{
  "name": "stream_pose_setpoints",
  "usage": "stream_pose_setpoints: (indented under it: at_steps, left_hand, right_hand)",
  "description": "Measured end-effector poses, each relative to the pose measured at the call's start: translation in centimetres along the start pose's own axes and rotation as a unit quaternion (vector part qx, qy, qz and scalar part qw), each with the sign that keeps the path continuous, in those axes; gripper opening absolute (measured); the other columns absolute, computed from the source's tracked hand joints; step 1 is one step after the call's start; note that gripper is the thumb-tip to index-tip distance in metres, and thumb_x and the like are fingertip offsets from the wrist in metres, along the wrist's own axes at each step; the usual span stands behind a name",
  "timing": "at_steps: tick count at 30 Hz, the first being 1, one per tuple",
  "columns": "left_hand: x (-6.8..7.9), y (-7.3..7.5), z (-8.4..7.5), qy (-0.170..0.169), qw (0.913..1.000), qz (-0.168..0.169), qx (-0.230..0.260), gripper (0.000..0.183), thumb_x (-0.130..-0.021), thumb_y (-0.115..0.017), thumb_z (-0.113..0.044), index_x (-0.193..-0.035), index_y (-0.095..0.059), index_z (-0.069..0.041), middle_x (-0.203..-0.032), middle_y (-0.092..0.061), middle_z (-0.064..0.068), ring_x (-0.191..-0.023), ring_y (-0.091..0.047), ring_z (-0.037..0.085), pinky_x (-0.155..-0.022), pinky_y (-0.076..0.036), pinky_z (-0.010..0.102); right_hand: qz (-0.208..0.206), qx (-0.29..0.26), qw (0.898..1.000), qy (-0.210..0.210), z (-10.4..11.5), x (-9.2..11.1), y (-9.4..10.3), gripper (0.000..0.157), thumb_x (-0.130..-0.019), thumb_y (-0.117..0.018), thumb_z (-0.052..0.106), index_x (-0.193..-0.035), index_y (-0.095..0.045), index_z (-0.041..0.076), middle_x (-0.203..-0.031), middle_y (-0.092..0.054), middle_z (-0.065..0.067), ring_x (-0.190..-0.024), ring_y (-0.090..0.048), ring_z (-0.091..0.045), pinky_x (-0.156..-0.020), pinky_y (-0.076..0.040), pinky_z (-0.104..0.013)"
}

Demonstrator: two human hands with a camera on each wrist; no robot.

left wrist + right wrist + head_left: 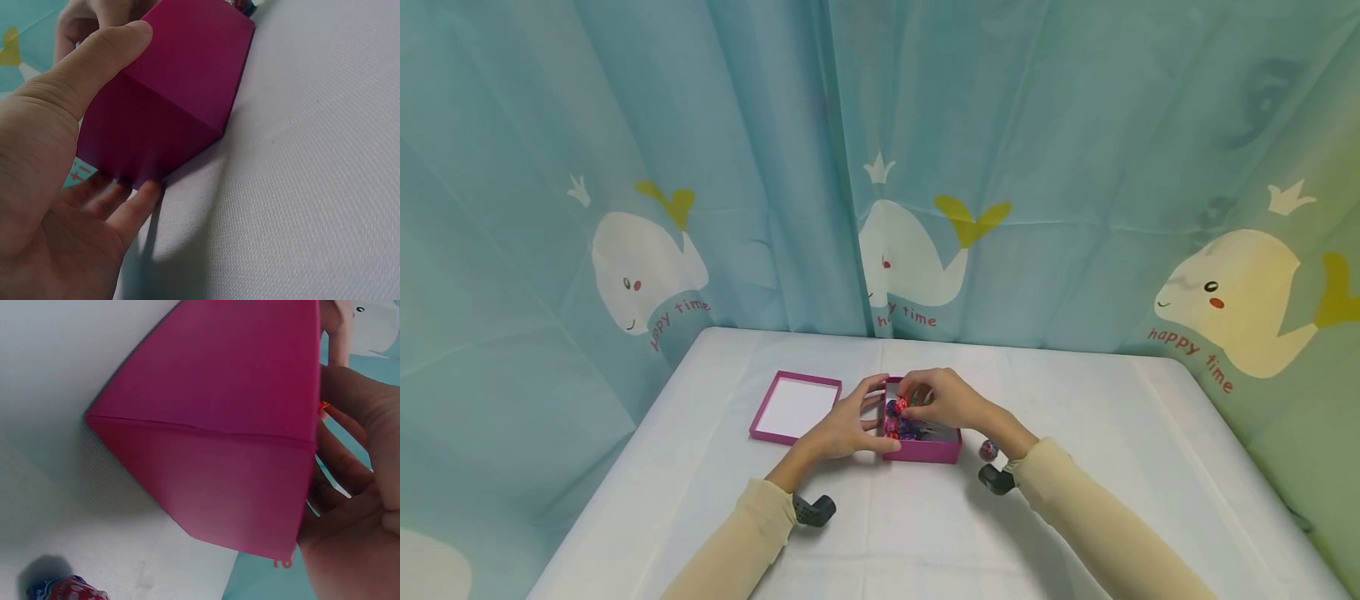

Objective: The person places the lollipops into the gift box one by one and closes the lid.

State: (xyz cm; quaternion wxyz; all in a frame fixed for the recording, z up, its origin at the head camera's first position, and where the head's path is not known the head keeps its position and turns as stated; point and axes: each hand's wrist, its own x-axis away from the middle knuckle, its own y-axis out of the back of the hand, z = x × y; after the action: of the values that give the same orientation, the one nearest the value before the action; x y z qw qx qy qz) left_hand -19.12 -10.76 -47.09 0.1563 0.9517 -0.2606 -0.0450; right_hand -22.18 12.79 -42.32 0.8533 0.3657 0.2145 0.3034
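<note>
A magenta box (921, 451) stands on the white table, holding several wrapped lollipops (910, 431) with pale sticks. My left hand (842, 427) grips the box's left end, thumb along the front wall and fingers spread at the side and back. In the left wrist view that thumb (115, 53) lies against the box wall. Over the box, my right hand (951, 400) pinches a red-wrapped lollipop (902, 404) between thumb and fingers. The box wall hides most of this pinch in the right wrist view, where only a bit of red wrapper shows.
Left of the box lies a magenta-rimmed lid (795, 406), its white inside facing up. A single wrapped lollipop (988, 450) sits on the table (1075, 400) near my right wrist. Behind the table hangs a blue curtain (790, 167) with whale prints.
</note>
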Motion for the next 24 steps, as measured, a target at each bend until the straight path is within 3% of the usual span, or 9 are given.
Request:
stream_pose_setpoints:
  at_steps: [10,24]
  left_hand:
    - [0.00,-0.03,-0.10,0.002,1.0000,-0.001,0.001,0.110,-0.079,-0.092,-0.025,-0.163,-0.021,-0.017,-0.167,-0.023,0.010,-0.152,-0.029,0.033,-0.110,-0.047,0.045]
    - [0.07,0.01,-0.14,-0.011,0.9999,0.006,0.003,0.110,-0.080,-0.091,-0.021,-0.163,-0.019,-0.015,-0.166,-0.023,0.014,-0.152,-0.029,0.034,-0.111,-0.047,0.044]
  right_hand:
    - [0.015,0.026,0.999,-0.032,0.27,-0.15,-0.36,0.020,-0.090,-0.081,0.011,-0.108,-0.073,0.010,-0.093,-0.070,0.004,-0.080,-0.061,-0.010,-0.075,-0.056,-0.022]
    - [0.029,0.059,0.998,-0.014,0.12,-0.39,-0.46,0.020,-0.091,-0.079,0.010,-0.110,-0.074,0.005,-0.096,-0.073,0.000,-0.079,-0.062,-0.007,-0.074,-0.056,-0.020]
